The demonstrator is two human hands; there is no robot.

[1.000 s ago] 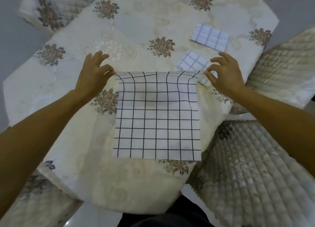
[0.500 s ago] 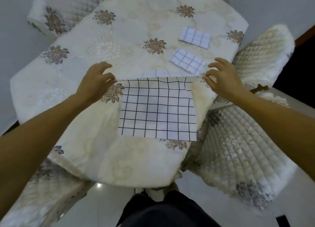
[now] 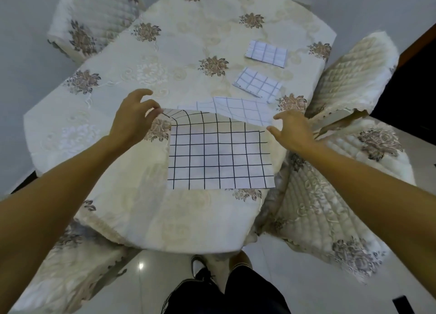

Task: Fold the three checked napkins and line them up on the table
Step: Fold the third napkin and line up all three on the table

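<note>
A white napkin with a black check [image 3: 219,158] lies half folded near the front edge of the table [image 3: 184,224]. Its paler far part [image 3: 238,110] shows behind the fold. My left hand [image 3: 132,122] pinches the napkin's upper left corner and holds it raised. My right hand [image 3: 295,132] is at the upper right corner with thumb and fingers apart; the thumb tip touches the cloth's edge. Two folded checked napkins [image 3: 266,53] [image 3: 258,85] lie one behind the other at the far right of the table.
A cream flowered cloth covers the table. Quilted chairs stand close at the right [image 3: 318,207], far right [image 3: 354,77], far left [image 3: 94,18] and near left [image 3: 70,266]. My legs and shoes [image 3: 200,269] are at the table's front edge.
Both hands drew the napkin's far edge toward me, folding it over. The right corner has dropped onto the cloth and my right fingers have parted. The view pulled back.
</note>
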